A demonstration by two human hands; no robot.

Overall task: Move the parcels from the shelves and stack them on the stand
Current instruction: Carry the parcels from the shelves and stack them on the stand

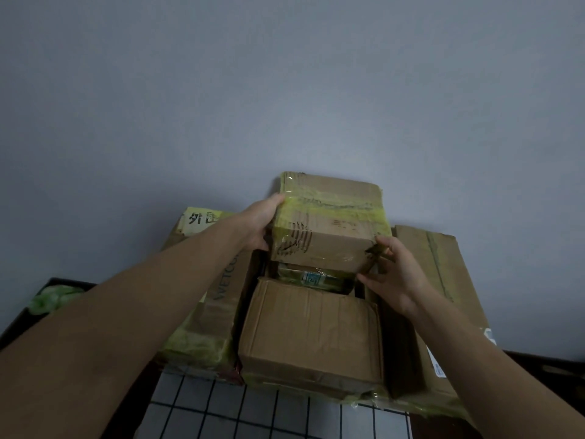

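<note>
Brown cardboard banded in yellow-green tape fills the head view: a tape-banded brown cardboard parcel (329, 223) rides at 12 o'clock on a pile of boxes against a grey wall (285, 90). Its long axis runs from 9 to 3 o'clock, along the tape band.

The left hand (262, 223) clasps the parcel's 9 o'clock side, thumb over the top edge and fingers down the side. The right hand (395, 274) curls its fingers round the torn corner at 4 o'clock, with the thumb reaching under the near edge. Both hands flank the load. The left is farther in and the right nearer the wearer.

Directly under the parcel lies a small parcel with a blue-green label (311, 277). A plain brown cardboard box (310, 334) sits at 6 o'clock of it. A long flat carton with black lettering (218, 289) lies at 9 o'clock and a long flat brown carton (443, 296) at 3 o'clock.

All the boxes are sealed and their contents are hidden.

A white surface ruled with black grid lines (253, 413) shows at 6 o'clock, probably the stand. Crumpled green plastic (53, 299) lies at 8 o'clock.

The parcel looks about to settle squarely on the pile, which will call for an even lowering from both hands.
</note>
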